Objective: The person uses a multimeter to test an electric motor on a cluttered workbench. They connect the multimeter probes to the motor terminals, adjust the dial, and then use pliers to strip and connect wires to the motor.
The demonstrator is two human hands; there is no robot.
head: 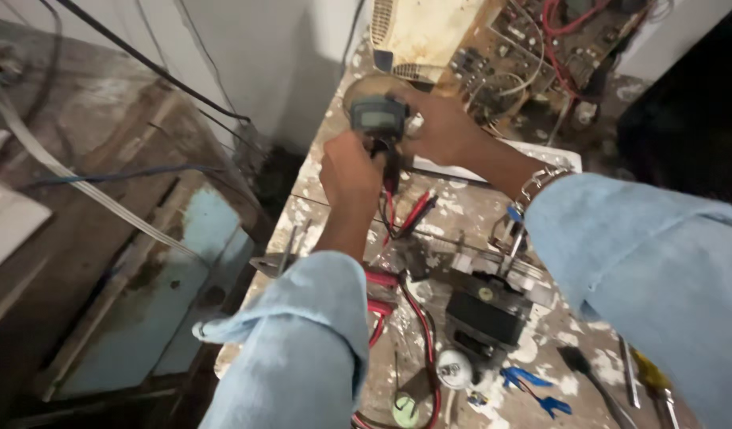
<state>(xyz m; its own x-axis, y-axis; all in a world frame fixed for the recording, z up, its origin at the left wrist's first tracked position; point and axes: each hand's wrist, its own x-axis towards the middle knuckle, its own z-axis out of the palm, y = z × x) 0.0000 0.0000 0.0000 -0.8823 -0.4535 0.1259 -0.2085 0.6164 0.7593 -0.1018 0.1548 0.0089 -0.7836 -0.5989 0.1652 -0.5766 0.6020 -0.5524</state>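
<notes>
Risk of dropping meter [379, 117], gripped at 12 o'clock over bench [461, 214] by left hand [350, 171] and right hand [445, 127], if dangling red and black leads [405, 214] snag on transformer [486, 314] at 5 o'clock.

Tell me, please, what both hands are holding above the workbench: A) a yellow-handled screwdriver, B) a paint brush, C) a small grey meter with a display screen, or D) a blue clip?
C: the left hand and right hand close together around a small grey meter, its screen facing up and red and black leads hanging beneath.
</notes>
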